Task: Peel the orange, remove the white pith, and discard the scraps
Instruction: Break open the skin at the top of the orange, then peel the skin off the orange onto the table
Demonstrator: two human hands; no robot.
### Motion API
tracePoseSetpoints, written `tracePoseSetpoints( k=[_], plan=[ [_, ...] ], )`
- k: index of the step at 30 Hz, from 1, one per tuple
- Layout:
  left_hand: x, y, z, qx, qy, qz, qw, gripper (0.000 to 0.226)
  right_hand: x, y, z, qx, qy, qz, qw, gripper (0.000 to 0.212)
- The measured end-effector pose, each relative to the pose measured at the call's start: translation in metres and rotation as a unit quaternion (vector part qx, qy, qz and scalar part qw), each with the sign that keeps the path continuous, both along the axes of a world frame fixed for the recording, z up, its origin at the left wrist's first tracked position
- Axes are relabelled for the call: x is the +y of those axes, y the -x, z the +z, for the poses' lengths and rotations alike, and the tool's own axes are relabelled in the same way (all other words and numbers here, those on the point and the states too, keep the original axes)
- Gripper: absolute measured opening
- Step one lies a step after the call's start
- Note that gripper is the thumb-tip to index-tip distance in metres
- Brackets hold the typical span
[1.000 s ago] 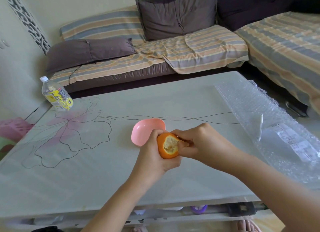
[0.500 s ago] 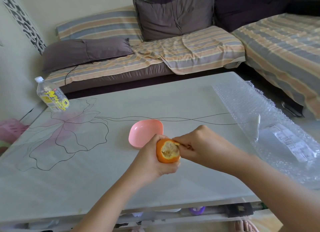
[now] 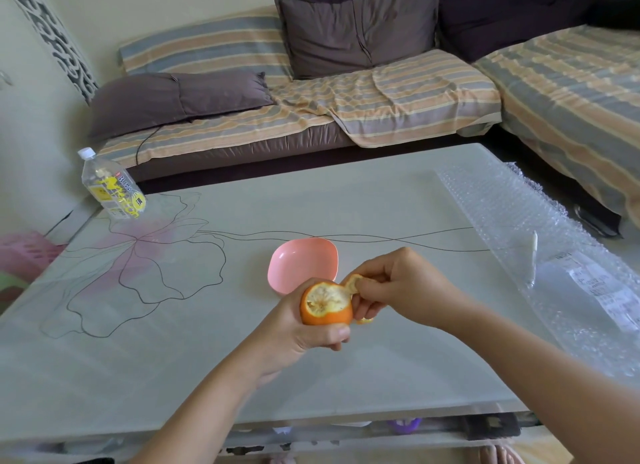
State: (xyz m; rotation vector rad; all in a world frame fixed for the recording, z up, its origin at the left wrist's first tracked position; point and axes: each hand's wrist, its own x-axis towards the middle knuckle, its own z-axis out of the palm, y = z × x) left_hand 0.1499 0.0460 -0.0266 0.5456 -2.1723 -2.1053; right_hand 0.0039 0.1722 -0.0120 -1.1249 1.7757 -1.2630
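The pale table fills the scene, a pink bowl at its middle. Just nearer than the bowl, the left hand wraps round the orange, whose top is bared; the right hand pinches a peel strip at its right rim.

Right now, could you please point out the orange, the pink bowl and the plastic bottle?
orange [image 3: 325, 318], head view, unpeeled skin.
pink bowl [image 3: 298, 262], head view, bare inside.
plastic bottle [image 3: 114, 193], head view, yellow label.

You face a pale worktop printed with a flower outline; beyond it a striped corner sofa with dark cushions against a cream wall
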Motion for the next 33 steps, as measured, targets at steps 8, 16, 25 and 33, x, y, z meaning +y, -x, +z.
tracePoseSetpoints(
  k=[8,16,25,33],
  plan=[
    [-0.015,-0.023,-0.005,0.007,-0.038,0.069,0.997,0.063,-0.02,0.028,-0.026,0.093,-0.077,-0.083,0.989,0.018],
    [-0.026,-0.033,-0.012,-0.005,-0.066,0.119,0.991,0.072,-0.033,0.03,-0.063,0.241,-0.229,-0.051,0.942,0.006],
    [-0.017,-0.027,-0.007,0.01,-0.055,0.107,0.993,0.066,-0.029,0.016,-0.039,0.206,-0.079,-0.128,0.967,0.021],
    [0.004,-0.009,-0.005,-0.003,0.131,0.086,0.988,0.058,0.0,-0.009,-0.017,0.207,0.041,0.05,0.976,0.057]
  ],
)
